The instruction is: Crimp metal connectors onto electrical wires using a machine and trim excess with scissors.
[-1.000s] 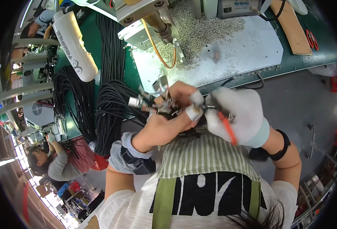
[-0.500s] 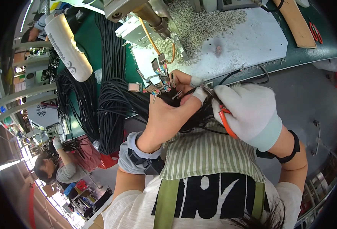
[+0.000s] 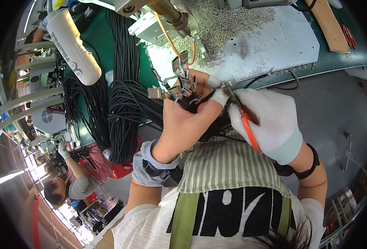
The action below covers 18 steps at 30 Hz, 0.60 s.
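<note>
— Black cables, a whole bundle [image 3: 214,120] of them, sat gripped in the left hand [image 3: 187,124], held up in front of the chest just short of the bench edge [image 3: 316,66]. Its fingers were curled tight round the bundle, with the metal connector ends [image 3: 179,89] fanning out above the fist.

— And the right hand [image 3: 270,124]?

— Gloved in white, closed around orange-handled pliers [image 3: 245,120]; thumb and forefinger pinched near the tool's head, whose tip met one connector by the left fingertips.

— How would that bundle have handled?

— Light and floppy, I'd judge. The cords looked soft and would sag, while the plated ends seemed small, stiff and easily bent. Holding the cords just below the connectors, as the left hand did, looked the sensible grip; the ends themselves I would have left alone.

— Any packages or labels?

— A white cylinder [image 3: 73,43] with dark printing lay slanted at upper left, beside hanging coils of black cable [image 3: 125,112]. A flat brown board [image 3: 326,23] rested at upper right on the green bench, with small red pieces just beyond it. Loose metal parts [image 3: 229,20] lay heaped on the white mat [image 3: 283,45]. Lower left, another person [image 3: 67,186] worked in a white glove.
</note>
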Motion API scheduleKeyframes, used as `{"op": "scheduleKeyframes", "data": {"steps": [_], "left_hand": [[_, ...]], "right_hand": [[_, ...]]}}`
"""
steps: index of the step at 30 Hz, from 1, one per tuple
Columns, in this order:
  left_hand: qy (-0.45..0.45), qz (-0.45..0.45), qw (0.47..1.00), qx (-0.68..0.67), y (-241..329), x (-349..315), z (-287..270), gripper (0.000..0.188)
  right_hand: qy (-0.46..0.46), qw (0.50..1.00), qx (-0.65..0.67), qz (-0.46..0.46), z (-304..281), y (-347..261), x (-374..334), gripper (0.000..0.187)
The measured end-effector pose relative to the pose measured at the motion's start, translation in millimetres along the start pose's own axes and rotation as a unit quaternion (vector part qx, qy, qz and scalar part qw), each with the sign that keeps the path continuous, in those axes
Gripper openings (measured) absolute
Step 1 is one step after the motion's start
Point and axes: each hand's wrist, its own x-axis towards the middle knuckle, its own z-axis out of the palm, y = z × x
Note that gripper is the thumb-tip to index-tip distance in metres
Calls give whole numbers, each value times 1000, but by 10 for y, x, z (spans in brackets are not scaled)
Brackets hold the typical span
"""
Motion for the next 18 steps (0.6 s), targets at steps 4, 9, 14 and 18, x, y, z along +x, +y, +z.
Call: {"op": "scheduleKeyframes", "data": {"steps": [4,9,14,18], "left_hand": [[14,-9,1000,-22,-45,52,-12,15],[25,-83,994,-64,-28,79,-51,14],[10,-158,981,-114,-69,197,-138,11],[15,-118,953,-278,-281,417,-454,12]], "right_hand": [[26,992,-122,-25,29,-6,48,12],[-147,974,97,144,-14,-15,124,12],[-99,982,121,109,131,167,170,16],[36,996,79,20,157,411,367,22]]}}
